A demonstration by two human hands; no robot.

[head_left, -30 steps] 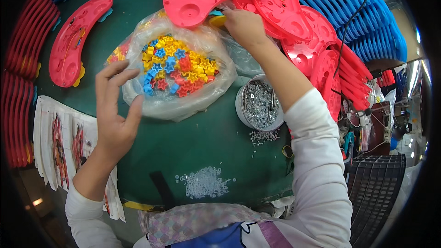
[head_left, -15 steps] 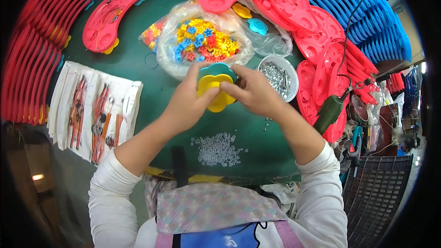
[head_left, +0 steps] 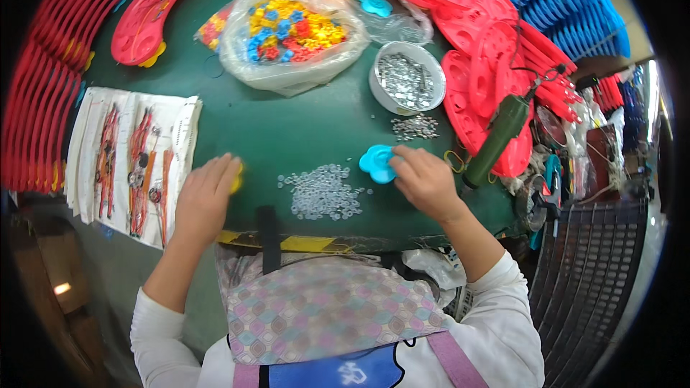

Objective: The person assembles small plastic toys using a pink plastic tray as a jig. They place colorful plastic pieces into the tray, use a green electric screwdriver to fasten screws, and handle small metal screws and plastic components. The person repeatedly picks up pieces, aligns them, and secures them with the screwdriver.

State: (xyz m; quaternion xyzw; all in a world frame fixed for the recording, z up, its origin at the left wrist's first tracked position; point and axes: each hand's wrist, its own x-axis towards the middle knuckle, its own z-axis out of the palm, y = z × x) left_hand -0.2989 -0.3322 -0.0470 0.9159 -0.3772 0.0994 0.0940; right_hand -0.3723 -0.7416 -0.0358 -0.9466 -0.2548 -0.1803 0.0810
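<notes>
Bright, even overhead light; sharp centre, fisheye bending, dark rim

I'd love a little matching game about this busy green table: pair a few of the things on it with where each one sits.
Things:
1. blue flower piece
2. yellow piece
3. white bowl of silver bits
4. clear bag of coloured pieces

Places:
A. under the left hand
B. at the far side of the table, left of the bowl
C. at the fingertips of the right hand
D. beside the stacked red boards

Pairs: 1-C, 2-A, 3-D, 4-B
</notes>
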